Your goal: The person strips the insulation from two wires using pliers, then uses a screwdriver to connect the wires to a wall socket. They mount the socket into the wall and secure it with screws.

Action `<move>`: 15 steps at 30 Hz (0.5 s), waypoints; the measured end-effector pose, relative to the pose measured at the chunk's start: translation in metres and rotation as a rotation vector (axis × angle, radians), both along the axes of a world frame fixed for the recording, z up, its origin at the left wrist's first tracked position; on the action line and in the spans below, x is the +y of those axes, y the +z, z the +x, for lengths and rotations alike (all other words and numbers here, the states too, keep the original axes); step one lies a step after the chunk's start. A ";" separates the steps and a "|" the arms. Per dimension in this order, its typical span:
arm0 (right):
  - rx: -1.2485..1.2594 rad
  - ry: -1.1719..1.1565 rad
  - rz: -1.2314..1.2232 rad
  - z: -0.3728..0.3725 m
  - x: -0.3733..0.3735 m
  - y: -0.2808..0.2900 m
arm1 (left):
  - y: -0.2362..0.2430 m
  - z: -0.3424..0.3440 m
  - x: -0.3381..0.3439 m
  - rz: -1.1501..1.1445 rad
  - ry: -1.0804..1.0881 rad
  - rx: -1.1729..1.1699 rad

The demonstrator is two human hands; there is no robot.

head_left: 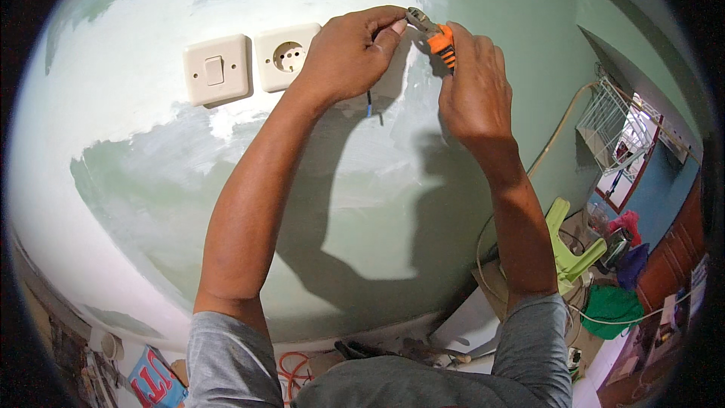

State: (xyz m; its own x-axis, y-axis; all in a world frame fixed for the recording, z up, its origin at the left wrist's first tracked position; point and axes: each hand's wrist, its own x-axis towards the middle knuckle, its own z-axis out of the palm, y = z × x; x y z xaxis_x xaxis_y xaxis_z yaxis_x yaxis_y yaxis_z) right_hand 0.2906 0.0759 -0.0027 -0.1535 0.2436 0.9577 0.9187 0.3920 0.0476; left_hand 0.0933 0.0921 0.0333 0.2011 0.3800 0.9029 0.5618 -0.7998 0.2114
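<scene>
My right hand is wrapped round a pair of pliers with orange and black grips, raised against the wall. Its grey metal jaws point up and left, meeting the fingertips of my left hand. Thumb and forefinger of that hand are pinched together at the jaws; what sits between them is too small to make out. Below the left palm hangs a thin dark wire with a blue section. Beside my left wrist, a cream wall socket is partly covered by the hand. Left of it is a cream light switch.
The green wall carries white, patchy filler or paint. At the lower right stand a lime-green plastic stool and a green bag among clutter. A white wire rack hangs farther right. Orange cord lies at the wall's foot.
</scene>
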 end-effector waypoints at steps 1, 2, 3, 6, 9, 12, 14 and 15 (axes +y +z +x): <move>-0.004 -0.009 0.007 0.000 0.001 -0.001 | 0.000 0.000 0.001 0.001 -0.001 0.008; -0.007 -0.017 0.014 0.001 0.002 -0.001 | -0.001 -0.001 0.003 0.002 -0.001 0.015; -0.010 -0.021 0.015 0.000 0.002 -0.001 | -0.001 -0.001 0.003 0.003 0.000 0.021; -0.014 -0.021 0.016 0.000 0.002 -0.001 | -0.001 0.000 0.002 0.009 -0.006 0.007; -0.014 -0.004 0.015 -0.001 0.001 -0.001 | 0.000 -0.001 0.004 0.032 0.014 0.021; -0.020 0.025 0.020 0.001 0.002 -0.002 | 0.001 0.000 0.002 0.007 0.018 0.039; -0.031 0.058 0.013 0.004 0.003 -0.002 | 0.003 -0.001 -0.002 -0.007 0.032 0.070; -0.036 0.071 0.009 0.004 0.004 -0.003 | 0.002 -0.002 -0.003 -0.014 0.040 0.084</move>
